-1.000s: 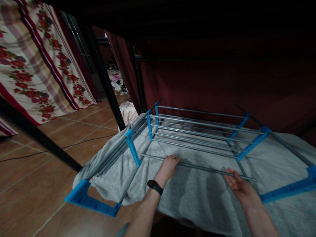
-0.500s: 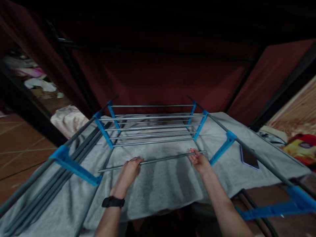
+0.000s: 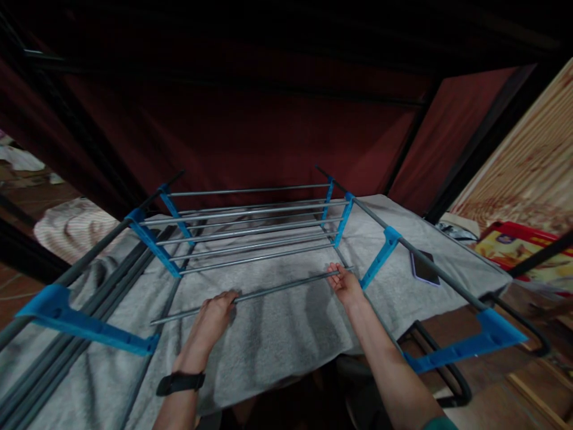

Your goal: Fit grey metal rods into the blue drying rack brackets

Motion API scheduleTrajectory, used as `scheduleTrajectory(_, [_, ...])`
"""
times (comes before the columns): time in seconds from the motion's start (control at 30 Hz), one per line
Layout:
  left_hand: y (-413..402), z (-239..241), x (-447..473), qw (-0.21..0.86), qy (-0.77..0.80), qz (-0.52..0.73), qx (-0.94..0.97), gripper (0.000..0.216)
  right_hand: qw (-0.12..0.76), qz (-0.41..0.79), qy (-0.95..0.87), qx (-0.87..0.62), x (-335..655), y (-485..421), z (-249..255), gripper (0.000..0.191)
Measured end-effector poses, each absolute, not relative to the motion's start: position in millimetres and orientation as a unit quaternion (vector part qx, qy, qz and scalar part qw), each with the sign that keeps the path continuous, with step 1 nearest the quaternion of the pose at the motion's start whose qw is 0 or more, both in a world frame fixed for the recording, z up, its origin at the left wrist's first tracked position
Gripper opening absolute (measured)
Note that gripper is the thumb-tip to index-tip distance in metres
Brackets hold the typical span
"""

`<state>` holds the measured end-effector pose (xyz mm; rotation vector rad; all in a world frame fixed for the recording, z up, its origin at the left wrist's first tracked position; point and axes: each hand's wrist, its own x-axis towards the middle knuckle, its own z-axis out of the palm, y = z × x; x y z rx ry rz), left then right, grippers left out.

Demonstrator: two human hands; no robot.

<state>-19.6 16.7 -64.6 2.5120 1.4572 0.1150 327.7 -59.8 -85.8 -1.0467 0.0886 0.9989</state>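
A loose grey metal rod (image 3: pixel 282 287) lies crosswise between two side rails of a partly built rack. My left hand (image 3: pixel 215 319) is closed over the rod left of its middle, palm down. Near the rod's right end, my right hand (image 3: pixel 345 286) grips it with the fingers from below. The rod's right end is close to a blue plastic bracket (image 3: pixel 377 261); its left end sits near another blue bracket (image 3: pixel 94 327), apart from it. Beyond the hands, several grey crossbars (image 3: pixel 255 233) span between blue brackets at the rack's far end.
A grey blanket (image 3: pixel 277 340) covers the surface under the rack. Several spare grey tubes (image 3: pixel 96 310) lie at the left. A phone (image 3: pixel 424 267) rests on the right, outside the rail. Dark red cloth (image 3: pixel 268 137) hangs behind. Another blue bracket (image 3: pixel 470 343) juts in at the lower right.
The camera view has swung to the right, so the rack appears further left. Both hands stay on the rod, which keeps nearly the same place in the rack.
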Motion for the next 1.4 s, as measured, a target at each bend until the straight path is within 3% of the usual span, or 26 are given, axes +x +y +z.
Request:
scheduleTrajectory(0.47, [12,-50,-17,0.062,0.520,0.039,0.851,0.028,0.758,0.452,0.073,-0.464,319,-71,-91,0.016])
scheduleTrajectory(1.23, [20,-69,-20,0.131,0.469,0.057,0.871,0.032,0.744,0.438,0.076,-0.499,320,-72,-93,0.011])
scheduleTrajectory(1.4, [19,-68,-14,0.086,0.482,0.061,0.870,0.027,0.728,0.439,0.047,-0.525,328,-69,-94,0.013])
